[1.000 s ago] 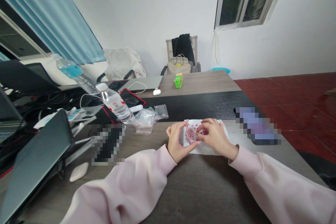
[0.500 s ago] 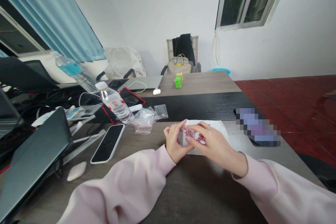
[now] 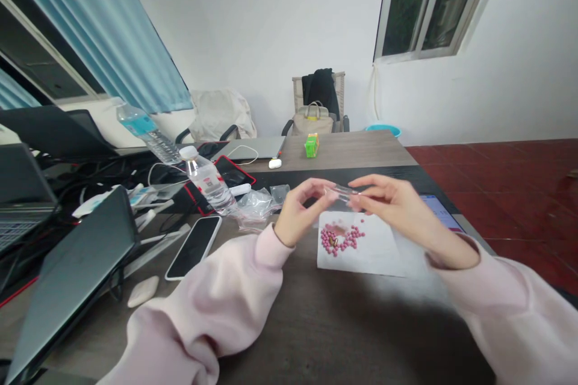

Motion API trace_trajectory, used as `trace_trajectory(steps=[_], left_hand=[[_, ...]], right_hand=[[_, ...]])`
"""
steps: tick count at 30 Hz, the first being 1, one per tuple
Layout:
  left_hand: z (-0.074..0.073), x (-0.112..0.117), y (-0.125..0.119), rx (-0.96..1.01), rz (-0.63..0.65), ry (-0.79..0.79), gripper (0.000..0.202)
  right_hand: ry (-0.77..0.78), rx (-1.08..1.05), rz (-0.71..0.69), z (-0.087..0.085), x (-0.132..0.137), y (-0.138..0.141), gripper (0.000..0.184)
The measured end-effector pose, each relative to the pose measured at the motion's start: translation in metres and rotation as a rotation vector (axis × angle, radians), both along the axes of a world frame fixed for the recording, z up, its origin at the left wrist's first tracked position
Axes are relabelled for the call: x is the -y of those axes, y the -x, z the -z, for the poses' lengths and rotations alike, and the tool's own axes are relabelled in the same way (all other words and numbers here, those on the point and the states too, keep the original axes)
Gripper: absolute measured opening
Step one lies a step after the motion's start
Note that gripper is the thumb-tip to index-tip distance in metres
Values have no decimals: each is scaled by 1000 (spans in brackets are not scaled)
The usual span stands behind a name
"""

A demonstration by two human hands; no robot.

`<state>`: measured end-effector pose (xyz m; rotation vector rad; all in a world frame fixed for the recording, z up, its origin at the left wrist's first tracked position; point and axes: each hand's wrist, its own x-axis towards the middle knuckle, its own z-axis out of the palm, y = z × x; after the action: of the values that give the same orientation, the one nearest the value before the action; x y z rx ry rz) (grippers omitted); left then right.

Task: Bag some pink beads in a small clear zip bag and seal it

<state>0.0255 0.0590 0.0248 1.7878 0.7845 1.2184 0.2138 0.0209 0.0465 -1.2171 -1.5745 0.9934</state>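
Observation:
My left hand (image 3: 300, 207) and my right hand (image 3: 392, 207) are raised above the table, pinching a small transparent plastic case (image 3: 341, 192) between their fingertips. Below them, several pink beads (image 3: 338, 239) lie in a loose curved heap on a white paper sheet (image 3: 365, 252). A small gold-brown piece (image 3: 333, 242) sits among the beads. Neither hand touches the paper or the beads.
A black smartphone (image 3: 193, 246) and a crumpled plastic bag (image 3: 255, 207) lie left of the paper. A water bottle (image 3: 206, 180) lies behind them. Laptops, cables and a tablet (image 3: 76, 258) crowd the left side. A second phone (image 3: 440, 212) lies at the right.
The transparent case has been lifted off the paper, and both hands have risen with it. The pink beads now lie uncovered on the paper. A blurred patch over the right-hand phone has gone.

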Motion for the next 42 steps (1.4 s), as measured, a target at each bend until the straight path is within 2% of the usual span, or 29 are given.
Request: trace_trajectory(steps=[3, 6, 9, 15, 19, 28, 33, 42], left_hand=[[-29, -15, -2, 51, 53, 10, 30], [-39, -22, -7, 84, 87, 12, 28], [-37, -25, -11, 84, 142, 23, 21], [-31, -29, -9, 111, 95, 13, 20], [-30, -27, -9, 168, 121, 67, 20], [-31, -26, -7, 111, 211, 47, 23], [-34, -22, -7, -8, 196, 3, 23], [-41, -15, -4, -7, 216, 16, 21]], right_hand=[[-38, -37, 24, -27, -5, -12, 38], [-92, -24, 58, -39, -5, -15, 33], [-124, -56, 76, -39, -6, -15, 31], [-47, -57, -4, -34, -7, -19, 33], [-80, -71, -27, -35, -7, -17, 31], [-135, -42, -25, -36, -6, -13, 31], [-140, 11, -62, -37, -4, -11, 32], [-159, 25, -112, -33, -4, -13, 33]])
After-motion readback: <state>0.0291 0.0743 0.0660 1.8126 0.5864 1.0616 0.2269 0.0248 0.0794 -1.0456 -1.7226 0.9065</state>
